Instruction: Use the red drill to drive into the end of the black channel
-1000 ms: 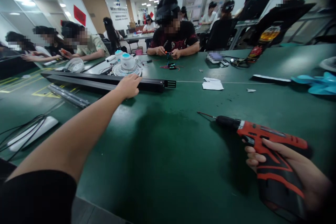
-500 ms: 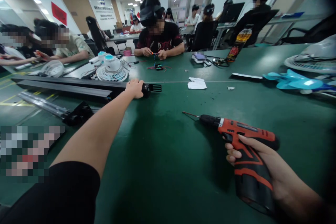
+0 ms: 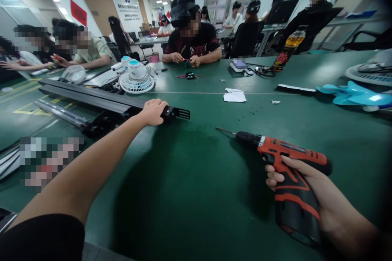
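My left hand reaches across the green table and is wrapped over the near end of a long black metal profile, whose slotted bracket sticks out to the right of the fingers. The hand's underside is hidden. In my right hand is a red and black cordless drill, fingers round its grip. Its long thin bit points left over the tabletop. Below the profile lies a clear rail-like part with a black end block.
White fan parts stand beyond the profile. White paper lies mid-table. To the right are blue fan blades, a dark strip and a drink bottle. Across the table a person handles small wired parts; others sit behind.
My left hand and the profile end have moved slightly nearer, with the profile's far end shifting right. The view has turned a little left. The drill stays in my right hand.
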Demonstrator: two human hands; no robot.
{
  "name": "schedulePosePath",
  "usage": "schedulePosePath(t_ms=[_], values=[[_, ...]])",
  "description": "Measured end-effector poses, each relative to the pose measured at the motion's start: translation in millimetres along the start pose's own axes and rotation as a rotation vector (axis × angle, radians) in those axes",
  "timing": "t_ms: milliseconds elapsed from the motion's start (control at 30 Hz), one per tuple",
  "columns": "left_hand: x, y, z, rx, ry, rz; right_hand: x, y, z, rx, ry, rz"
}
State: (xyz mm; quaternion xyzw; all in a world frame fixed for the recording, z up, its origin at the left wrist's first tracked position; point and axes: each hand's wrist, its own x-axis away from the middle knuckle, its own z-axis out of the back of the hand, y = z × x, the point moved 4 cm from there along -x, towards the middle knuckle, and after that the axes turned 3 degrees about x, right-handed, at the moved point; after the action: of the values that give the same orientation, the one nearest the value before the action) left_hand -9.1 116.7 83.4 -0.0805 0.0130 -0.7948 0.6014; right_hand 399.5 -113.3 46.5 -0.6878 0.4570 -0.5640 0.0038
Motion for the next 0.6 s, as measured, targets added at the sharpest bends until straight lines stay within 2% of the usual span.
schedulePosePath(t_ms=[167,300,433,600], values=[[7.3,-1.0,-1.0,0.005,0.01,-0.008,5.5,-0.5,-4.2,-0.013,0.043,-0.017],[6.6,9.7,0.6,0.041,0.021,-0.027,6.0,-1.2,-4.0,-0.014,0.066,-0.018],[9.7,38.9,3.7,0.065,0.029,-0.046,3.7,-1.0,-4.1,-0.025,0.066,-0.007],[20.5,89.9,8.5,0.073,0.033,-0.068,1.9,-6.2,-0.2,-0.082,0.06,0.061]])
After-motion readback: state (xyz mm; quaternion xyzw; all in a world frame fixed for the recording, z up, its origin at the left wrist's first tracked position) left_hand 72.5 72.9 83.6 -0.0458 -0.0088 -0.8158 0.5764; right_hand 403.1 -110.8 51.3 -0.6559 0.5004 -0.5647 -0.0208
